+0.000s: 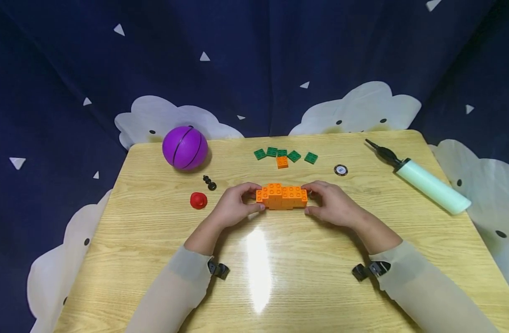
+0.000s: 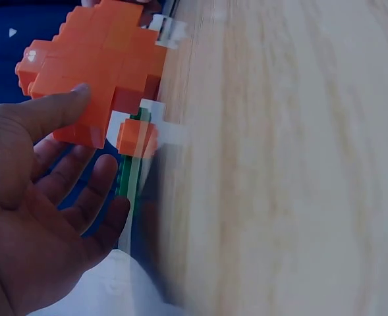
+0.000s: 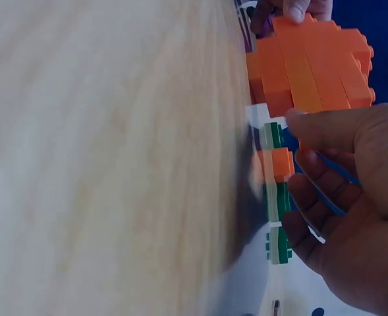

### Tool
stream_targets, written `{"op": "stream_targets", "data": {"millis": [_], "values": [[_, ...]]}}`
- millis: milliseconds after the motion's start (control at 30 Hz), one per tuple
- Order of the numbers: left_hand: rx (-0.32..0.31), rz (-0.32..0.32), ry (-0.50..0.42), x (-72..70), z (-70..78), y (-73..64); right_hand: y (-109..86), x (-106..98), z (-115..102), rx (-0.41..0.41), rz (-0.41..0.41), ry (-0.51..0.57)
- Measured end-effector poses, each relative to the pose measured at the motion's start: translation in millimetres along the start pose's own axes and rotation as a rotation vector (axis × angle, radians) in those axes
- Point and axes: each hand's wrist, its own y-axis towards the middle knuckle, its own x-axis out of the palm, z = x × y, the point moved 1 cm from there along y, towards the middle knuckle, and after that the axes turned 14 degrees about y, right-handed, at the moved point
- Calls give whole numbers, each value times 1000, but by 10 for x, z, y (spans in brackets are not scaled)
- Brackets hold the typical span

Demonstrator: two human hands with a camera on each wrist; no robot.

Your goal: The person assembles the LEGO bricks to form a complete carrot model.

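An assembled block of orange toy bricks (image 1: 275, 199), stepped in outline with studs on top, stands over the middle of the table between both hands. My left hand (image 1: 234, 203) grips its left end; in the left wrist view the thumb (image 2: 65, 108) lies on the front face and fingers go behind. At the right end, my right hand (image 1: 333, 203) holds it between thumb and fingers, the thumb tip (image 3: 296, 118) right at the block's edge in the right wrist view. A single orange brick (image 1: 282, 162) sits just behind the block.
Several flat green bricks (image 1: 272, 151) lie in a loose row behind. To the left are a purple ball (image 1: 185, 148), a black chess piece (image 1: 210, 183) and a small red hat (image 1: 198, 200). A poker chip (image 1: 340, 170) and a hand pump (image 1: 433, 185) lie to the right.
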Motion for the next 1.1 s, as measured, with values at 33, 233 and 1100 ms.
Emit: {"op": "stream_targets", "data": {"millis": [33, 233, 1100], "values": [[1, 1, -3, 2, -1, -2, 7, -9, 10, -5, -6, -2], [-8, -3, -13, 19, -14, -11, 88, -50, 70, -29, 4, 36], [-72, -37, -177, 48, -3, -14, 692, -57, 237, -1, 121, 60]]}}
